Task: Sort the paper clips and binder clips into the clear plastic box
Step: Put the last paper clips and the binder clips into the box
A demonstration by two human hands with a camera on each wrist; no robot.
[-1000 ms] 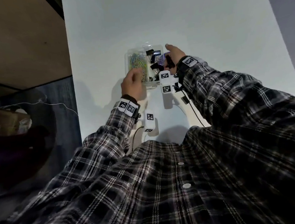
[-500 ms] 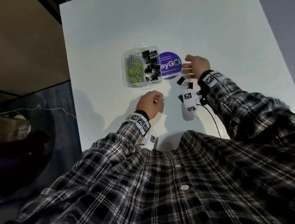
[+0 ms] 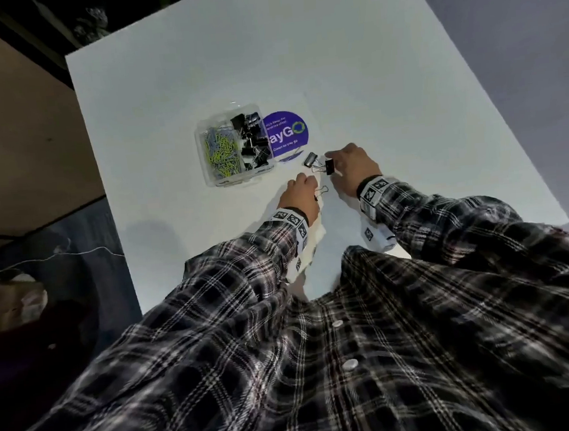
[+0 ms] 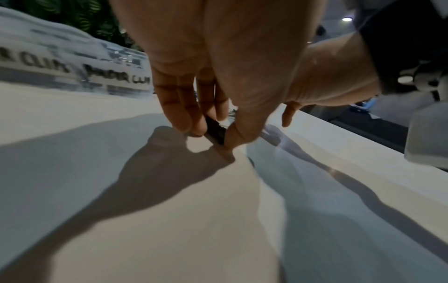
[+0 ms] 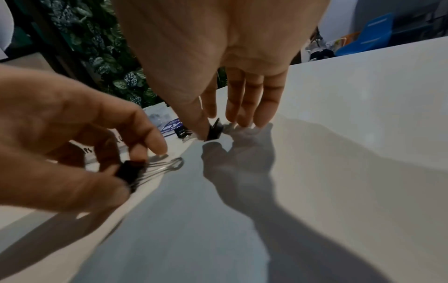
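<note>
Now my left hand [image 3: 297, 193] pinches a binder clip [image 5: 132, 173]; my right hand [image 3: 352, 166] pinches another clip [image 3: 329, 167]. Both sit at five o'clock of the box [image 3: 232, 149], a third clip [image 3: 310, 159] between.

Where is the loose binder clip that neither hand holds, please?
In the head view, the loose binder clip lies on the white table, just below the purple sticker, left of the right hand.
</note>
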